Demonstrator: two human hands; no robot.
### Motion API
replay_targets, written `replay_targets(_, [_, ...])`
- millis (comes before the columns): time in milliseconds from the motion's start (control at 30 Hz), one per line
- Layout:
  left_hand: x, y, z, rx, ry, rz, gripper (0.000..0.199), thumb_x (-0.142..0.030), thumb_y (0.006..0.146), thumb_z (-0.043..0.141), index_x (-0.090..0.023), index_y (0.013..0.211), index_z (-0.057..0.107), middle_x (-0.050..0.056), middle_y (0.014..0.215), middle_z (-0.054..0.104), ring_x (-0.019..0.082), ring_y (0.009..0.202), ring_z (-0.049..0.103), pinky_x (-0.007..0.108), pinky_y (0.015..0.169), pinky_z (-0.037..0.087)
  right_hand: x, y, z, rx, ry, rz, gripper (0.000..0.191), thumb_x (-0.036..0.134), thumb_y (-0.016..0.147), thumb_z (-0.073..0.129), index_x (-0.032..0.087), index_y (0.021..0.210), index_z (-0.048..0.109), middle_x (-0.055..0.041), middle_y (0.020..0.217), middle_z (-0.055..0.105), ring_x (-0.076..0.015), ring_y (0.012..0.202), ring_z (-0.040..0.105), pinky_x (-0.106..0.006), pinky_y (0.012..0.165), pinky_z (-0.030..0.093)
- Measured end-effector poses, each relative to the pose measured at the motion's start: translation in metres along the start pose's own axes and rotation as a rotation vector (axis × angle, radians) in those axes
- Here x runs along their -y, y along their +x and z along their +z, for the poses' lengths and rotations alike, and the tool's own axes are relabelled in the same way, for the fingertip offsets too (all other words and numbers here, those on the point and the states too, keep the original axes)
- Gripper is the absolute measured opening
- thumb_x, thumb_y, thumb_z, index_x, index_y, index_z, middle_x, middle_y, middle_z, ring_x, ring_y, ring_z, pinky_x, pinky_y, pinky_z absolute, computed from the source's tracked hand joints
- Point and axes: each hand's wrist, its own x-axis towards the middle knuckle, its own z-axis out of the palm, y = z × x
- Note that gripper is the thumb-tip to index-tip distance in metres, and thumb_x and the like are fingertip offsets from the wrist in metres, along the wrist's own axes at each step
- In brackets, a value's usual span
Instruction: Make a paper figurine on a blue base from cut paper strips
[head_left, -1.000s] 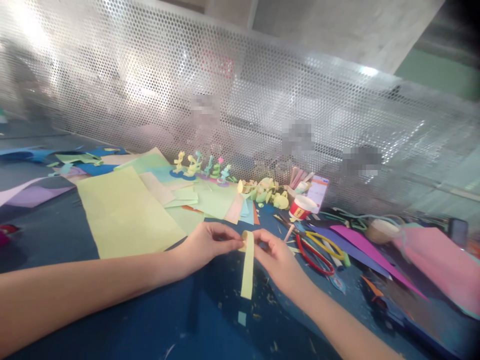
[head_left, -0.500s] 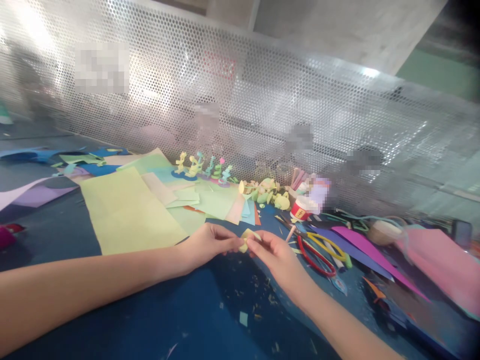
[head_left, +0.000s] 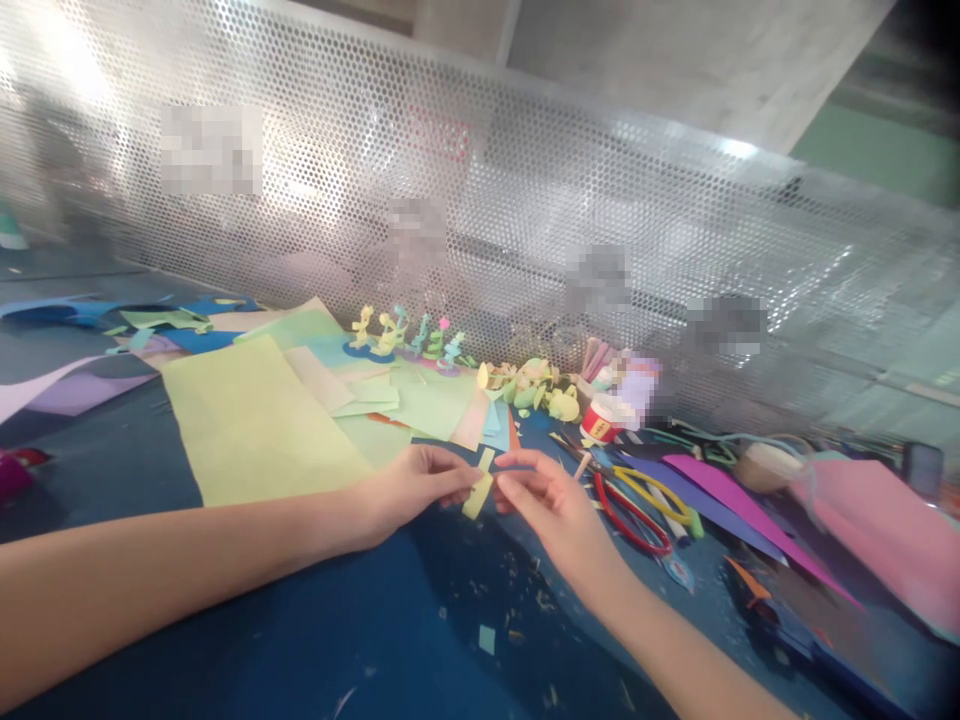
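My left hand pinches a small yellow paper piece between thumb and fingers, over the dark blue table. The piece stands upright and slightly tilted, with ends showing above and below the fingertips. Just right of it is my right hand, its thumb and index fingertip close to the paper with a small gap between them. Whether the right fingertips touch the piece is hard to tell. A large yellow-green sheet lies beside my left wrist.
Small paper figures stand near the perforated metal screen. Rightward are yellow paper shapes, a red-and-white cup, red-handled scissors, a yellow-handled pair and pink sheets. Scraps lie in front.
The yellow piece has turned from folded between both hands to a longer upright strip in my left fingers. My right fingers have loosened and moved slightly away from it.
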Motion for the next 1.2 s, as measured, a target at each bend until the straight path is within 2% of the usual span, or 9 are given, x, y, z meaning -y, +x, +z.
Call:
replay_targets(100, [0.001,0.000,0.001,-0.041,-0.059,0.014,0.035,-0.046,0.074,0.058,-0.013,0.064,0.061,-0.002,0.055,0.046,0.009,0.054,0.039,0.022,0.053,0.030,-0.001,-0.001,0.002,-0.002,-0.075,-0.033,0.018,0.035,0.075,0.061,0.020,0.084,0.058,-0.0011,0.076,0.063,-0.0151,0.071,0.059,-0.028,0.070,0.049])
replay_targets(200, [0.001,0.000,0.001,-0.048,-0.090,0.019,0.032,-0.043,0.074,0.060,-0.013,0.064,0.063,-0.002,0.056,0.046,0.009,0.056,0.039,0.023,0.054,0.030,-0.003,-0.004,0.005,0.038,-0.125,0.006,0.018,0.036,0.076,0.059,0.019,0.081,0.062,-0.0026,0.077,0.065,-0.0161,0.071,0.060,-0.029,0.069,0.048])
replay_targets(400, [0.001,-0.002,0.001,-0.023,-0.112,0.012,0.029,-0.040,0.074,0.062,-0.013,0.065,0.066,-0.001,0.060,0.051,0.010,0.061,0.042,0.024,0.060,0.033,-0.003,-0.007,0.009,0.026,-0.127,0.011,0.018,0.035,0.078,0.058,0.017,0.076,0.064,-0.0007,0.068,0.064,-0.0150,0.066,0.060,-0.026,0.067,0.048])
replay_targets(833, [0.002,-0.002,0.000,-0.047,-0.170,-0.025,0.021,-0.035,0.067,0.069,-0.014,0.070,0.071,0.001,0.065,0.062,0.011,0.064,0.049,0.022,0.063,0.037,-0.002,-0.007,0.011,0.067,-0.151,0.039,0.019,0.035,0.079,0.057,0.018,0.075,0.064,0.0003,0.065,0.065,-0.0141,0.064,0.062,-0.024,0.064,0.049])
replay_targets(900, [0.003,0.000,0.000,-0.071,-0.150,-0.030,0.023,-0.037,0.068,0.068,-0.014,0.070,0.070,0.000,0.062,0.060,0.010,0.061,0.047,0.022,0.059,0.035,-0.002,-0.008,0.010,0.063,-0.196,-0.017,0.016,0.032,0.080,0.055,0.018,0.079,0.064,-0.0008,0.071,0.067,-0.0148,0.068,0.063,-0.025,0.067,0.051])
replay_targets(967, [0.005,0.000,0.000,-0.084,-0.134,-0.023,0.026,-0.038,0.070,0.066,-0.013,0.070,0.070,0.000,0.059,0.057,0.009,0.059,0.044,0.022,0.056,0.034,-0.002,-0.008,0.009,0.000,-0.301,-0.129,0.009,0.026,0.080,0.056,0.019,0.082,0.061,-0.0011,0.077,0.067,-0.0148,0.071,0.063,-0.026,0.070,0.051])
replay_targets(1067, [0.006,0.001,0.000,-0.069,-0.151,-0.011,0.027,-0.038,0.070,0.066,-0.011,0.071,0.070,0.000,0.057,0.054,0.009,0.057,0.043,0.022,0.055,0.033,-0.002,-0.009,0.006,-0.112,-0.520,-0.371,0.009,0.017,0.078,0.057,0.020,0.086,0.058,-0.0013,0.082,0.064,-0.0146,0.074,0.061,-0.027,0.072,0.050])
replay_targets(1200, [0.003,-0.001,0.001,-0.023,-0.179,-0.012,0.027,-0.038,0.071,0.066,-0.011,0.073,0.070,0.000,0.057,0.055,0.008,0.057,0.042,0.021,0.054,0.033,0.001,-0.011,0.003,-0.142,-0.798,-0.675,0.013,0.015,0.080,0.057,0.022,0.089,0.062,-0.0037,0.085,0.060,-0.0171,0.081,0.057,-0.030,0.074,0.048])
